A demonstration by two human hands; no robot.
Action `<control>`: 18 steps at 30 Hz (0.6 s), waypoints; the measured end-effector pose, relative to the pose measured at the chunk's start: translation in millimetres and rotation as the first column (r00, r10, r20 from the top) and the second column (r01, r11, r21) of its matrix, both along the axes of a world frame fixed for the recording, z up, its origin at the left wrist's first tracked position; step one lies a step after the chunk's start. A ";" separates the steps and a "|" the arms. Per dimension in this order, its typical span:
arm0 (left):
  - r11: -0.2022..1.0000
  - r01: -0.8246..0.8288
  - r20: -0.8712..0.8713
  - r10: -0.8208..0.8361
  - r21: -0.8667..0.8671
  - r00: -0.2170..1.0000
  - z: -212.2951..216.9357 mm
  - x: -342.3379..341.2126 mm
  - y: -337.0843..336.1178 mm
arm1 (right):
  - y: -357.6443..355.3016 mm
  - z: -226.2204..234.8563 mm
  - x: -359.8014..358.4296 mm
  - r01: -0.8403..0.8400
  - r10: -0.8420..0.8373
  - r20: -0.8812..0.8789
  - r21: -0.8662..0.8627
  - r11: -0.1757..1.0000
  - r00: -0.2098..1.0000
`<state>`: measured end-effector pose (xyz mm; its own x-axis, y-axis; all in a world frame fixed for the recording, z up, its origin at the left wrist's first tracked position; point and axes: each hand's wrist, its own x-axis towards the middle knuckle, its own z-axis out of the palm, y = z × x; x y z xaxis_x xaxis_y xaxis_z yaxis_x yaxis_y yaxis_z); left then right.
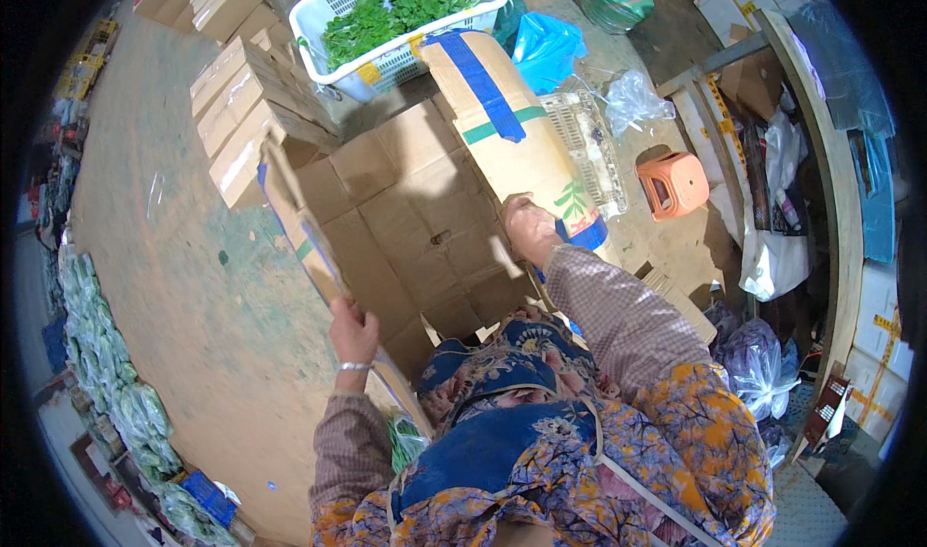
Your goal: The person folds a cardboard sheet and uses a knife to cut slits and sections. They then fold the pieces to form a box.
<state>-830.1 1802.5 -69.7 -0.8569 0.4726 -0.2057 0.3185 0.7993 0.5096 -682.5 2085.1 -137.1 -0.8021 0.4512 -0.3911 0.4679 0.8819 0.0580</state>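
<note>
A large cardboard box [401, 224] stands open in front of me, its creased inner walls and bottom in view. Fingers of my left hand [353, 335] are closed on the edge of its left flap [301, 233], which is seen nearly edge-on. My right hand [531, 230] grips the inner edge of the wide right flap [491, 98], which folds outward and carries blue and green tape and a printed plant picture. Part of the right hand's fingers are hidden behind that edge. The box's near side lies against my flowered apron.
Beyond the box stands a white plastic basket [401, 56] of leafy greens. Folded cartons [253, 112] are at the left. To the right are a blue bag [547, 53], an orange stool [673, 186] and a wooden-framed rack [821, 161]. Bagged vegetables [121, 383] line the far left.
</note>
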 end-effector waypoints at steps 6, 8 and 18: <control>0.980 0.198 0.030 -0.199 0.029 0.980 -40.6 -6.5 84.0 | -28.7 -30.5 -22.0 -0.052 0.027 0.119 0.213 0.976 0.993; 0.917 0.368 -0.136 -0.349 0.152 0.927 -56.8 -0.5 106.6 | -34.4 -35.5 -30.7 -0.003 -0.017 0.156 0.124 0.992 0.988; 0.943 0.240 0.019 -0.250 0.230 0.968 -101.2 25.3 146.0 | -6.5 -111.2 -7.2 0.133 -0.193 0.078 0.479 0.868 0.978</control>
<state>-804.8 1948.6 -171.0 -0.7007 0.7052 -0.1079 0.4613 0.5633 0.6855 -689.7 2078.6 -248.3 -0.6617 0.7256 -0.1887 0.5659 0.6484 0.5092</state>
